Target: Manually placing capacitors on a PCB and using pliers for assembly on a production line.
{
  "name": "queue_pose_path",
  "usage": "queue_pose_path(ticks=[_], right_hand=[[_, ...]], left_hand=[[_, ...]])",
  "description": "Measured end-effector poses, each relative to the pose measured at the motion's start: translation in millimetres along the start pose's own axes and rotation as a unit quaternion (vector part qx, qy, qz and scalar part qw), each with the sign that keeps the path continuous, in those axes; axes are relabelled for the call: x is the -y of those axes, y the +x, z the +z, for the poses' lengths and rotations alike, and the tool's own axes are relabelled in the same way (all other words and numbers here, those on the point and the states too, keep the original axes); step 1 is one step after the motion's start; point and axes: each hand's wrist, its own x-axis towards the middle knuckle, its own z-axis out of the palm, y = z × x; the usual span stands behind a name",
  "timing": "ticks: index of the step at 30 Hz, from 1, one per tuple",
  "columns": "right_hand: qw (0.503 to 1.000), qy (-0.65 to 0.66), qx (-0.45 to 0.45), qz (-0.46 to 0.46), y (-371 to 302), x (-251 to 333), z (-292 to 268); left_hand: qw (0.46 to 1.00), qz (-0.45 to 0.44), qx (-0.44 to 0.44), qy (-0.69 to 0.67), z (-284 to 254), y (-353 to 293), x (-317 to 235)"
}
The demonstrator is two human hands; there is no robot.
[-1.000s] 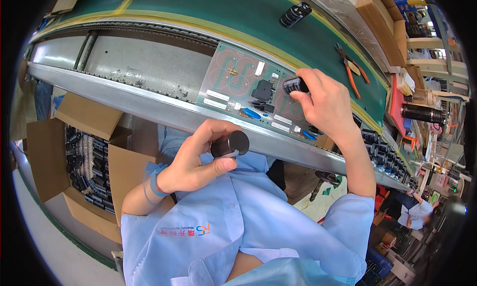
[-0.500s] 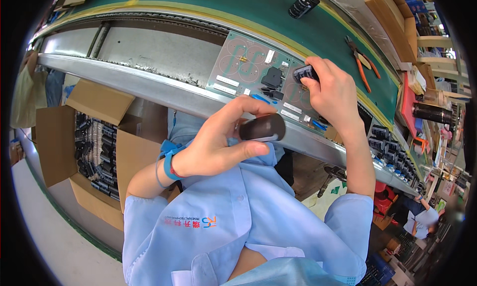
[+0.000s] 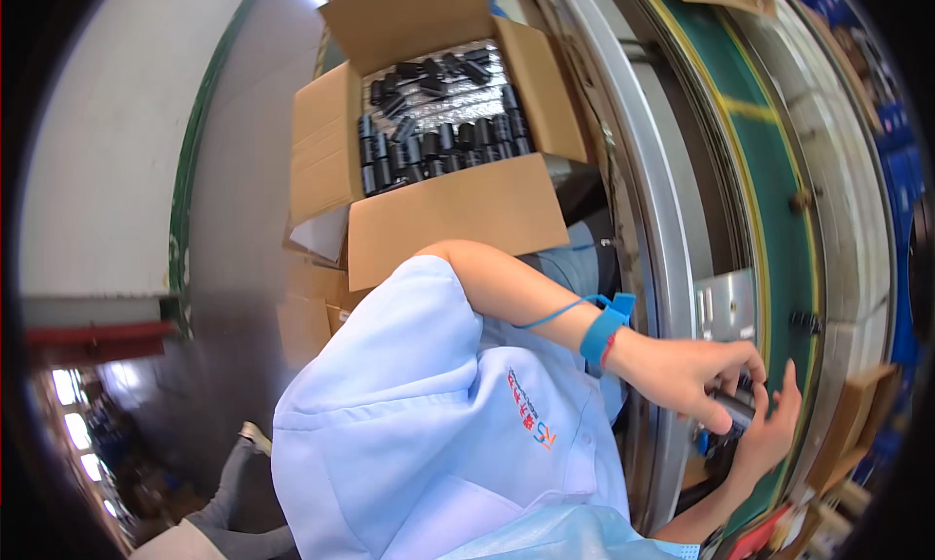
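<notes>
At far left, a person's grey trouser leg [image 3: 229, 482] shows near the floor. Next comes an open cardboard box [image 3: 458, 214], its loose and standing black tubes [image 3: 433, 151] on show, then a long metal rail [image 3: 672, 268]. Past a blue wrist strap [image 3: 605, 332], the left hand [image 3: 682, 375] pinches a dark cylinder [image 3: 735, 412] between thumb and fingers — in front of the circuit board [image 3: 726, 305]. The right hand [image 3: 769, 438] is just beside it, fingers raised; I cannot tell whether it grips. Farther right, a small black part [image 3: 806, 321] lies on the green belt [image 3: 782, 253].
</notes>
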Motion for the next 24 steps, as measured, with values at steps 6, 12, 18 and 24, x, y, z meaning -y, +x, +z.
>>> queue_pose_path(ticks=[6, 12, 18, 24], right_hand=[[0.898, 0.42, 0.084, -0.1, -18.8, 46.9, -6.8], [0.917, 0.35, 0.087, -0.172, -18.1, 56.9, 1.1], [0.928, 0.368, 0.014, -0.055, -21.5, -4.3, -18.8], [0.925, 0.378, 0.023, 0.007, -27.3, -23.7, -21.9]], left_hand=[[0.982, -0.086, -0.024, -0.165, 6.8, -2.6, -7.7], [0.994, -0.096, -0.031, 0.05, -16.0, -24.7, -26.6], [0.462, -0.233, -0.503, 0.692, -161.1, -168.8, -77.0], [0.511, -0.568, -0.428, 0.483, -280.6, -268.4, -25.9]])
